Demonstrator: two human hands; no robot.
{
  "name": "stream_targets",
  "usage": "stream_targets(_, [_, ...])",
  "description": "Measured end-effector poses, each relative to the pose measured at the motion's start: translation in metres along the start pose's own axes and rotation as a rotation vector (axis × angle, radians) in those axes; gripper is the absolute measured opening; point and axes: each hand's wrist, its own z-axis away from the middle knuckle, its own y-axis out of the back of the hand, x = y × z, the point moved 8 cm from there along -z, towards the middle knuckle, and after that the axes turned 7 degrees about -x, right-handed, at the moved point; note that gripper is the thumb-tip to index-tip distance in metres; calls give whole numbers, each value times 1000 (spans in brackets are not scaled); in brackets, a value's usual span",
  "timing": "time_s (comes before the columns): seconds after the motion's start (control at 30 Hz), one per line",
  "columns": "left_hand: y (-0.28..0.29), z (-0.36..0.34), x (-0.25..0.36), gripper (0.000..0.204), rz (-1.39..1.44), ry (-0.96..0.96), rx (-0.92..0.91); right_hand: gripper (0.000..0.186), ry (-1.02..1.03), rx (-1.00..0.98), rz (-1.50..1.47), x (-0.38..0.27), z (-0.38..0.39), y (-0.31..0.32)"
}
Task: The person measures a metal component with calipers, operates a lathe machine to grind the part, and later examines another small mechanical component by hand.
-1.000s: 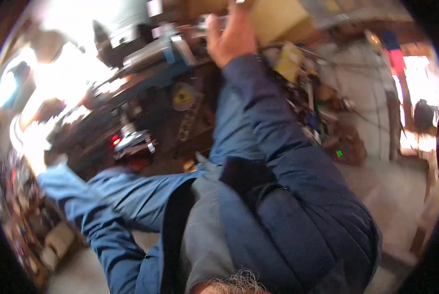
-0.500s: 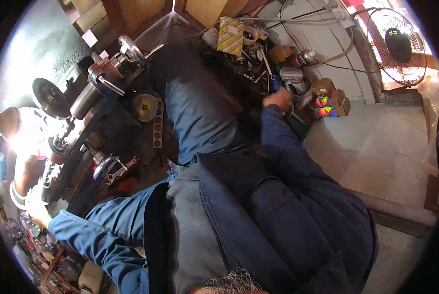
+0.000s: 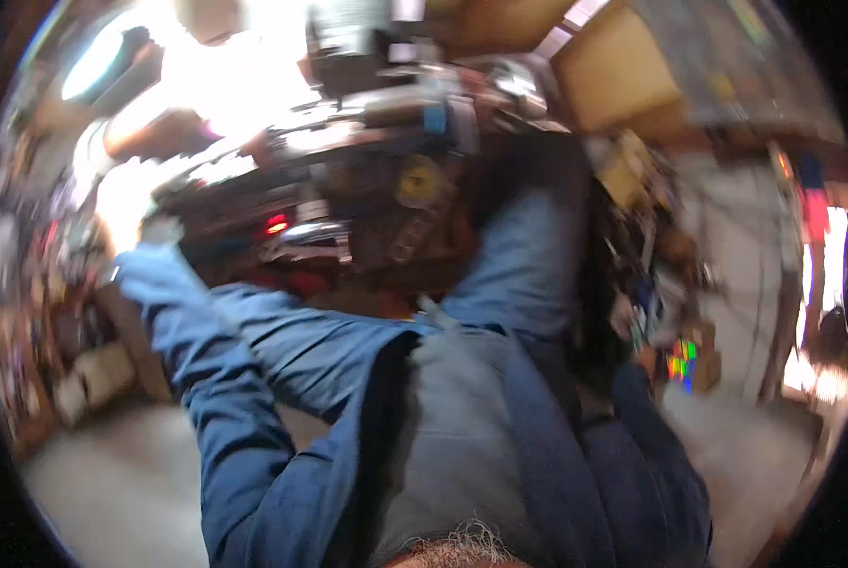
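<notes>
My left hand (image 3: 125, 213) is at the bright left end of a bench-mounted machine with a metal cylinder (image 3: 391, 112) and a shiny handwheel (image 3: 517, 83); glare and blur hide its fingers. A yellow disc (image 3: 419, 185), a strip with round holes (image 3: 414, 232) and a chrome fitting (image 3: 315, 237) lie below the machine. My right hand (image 3: 644, 363) is low on the right beside small boxes with a rainbow shine (image 3: 681, 364); its fingers are too blurred to read.
My blue-trousered legs (image 3: 499, 275) spread toward the machine. Cluttered shelves (image 3: 64, 350) stand at the left. A yellow package (image 3: 627, 170) and a heap of tools are at the right, with hanging cables and a fan (image 3: 831, 331) near a bright opening.
My right hand has come down from beside the machine to the clutter at the right. My left hand stays at the machine's left end. The view has swung around.
</notes>
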Motion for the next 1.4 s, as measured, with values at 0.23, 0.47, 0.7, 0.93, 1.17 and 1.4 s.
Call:
stream_targets(0.23, [19,40,-19,33,730,521,269,59,-135,293,-41,18,10,86])
stream_targets(0.47, [46,61,-11,46,808,806,388,76,222,726,-454,-92,-15,240])
stream_targets(0.7, [37,67,-11,43,784,869,498,52,797,475,-681,-347,109,374])
stream_targets(0.93, [46,77,-18,40,708,842,580,62,1287,637,-602,-533,334,422])
stream_targets(1.17, [40,71,-10,35,699,784,683,42,1286,280,-822,-555,364,422])
stream_targets(1.4, [42,79,-7,33,684,758,768,50,1123,-370,-1313,-577,377,382])
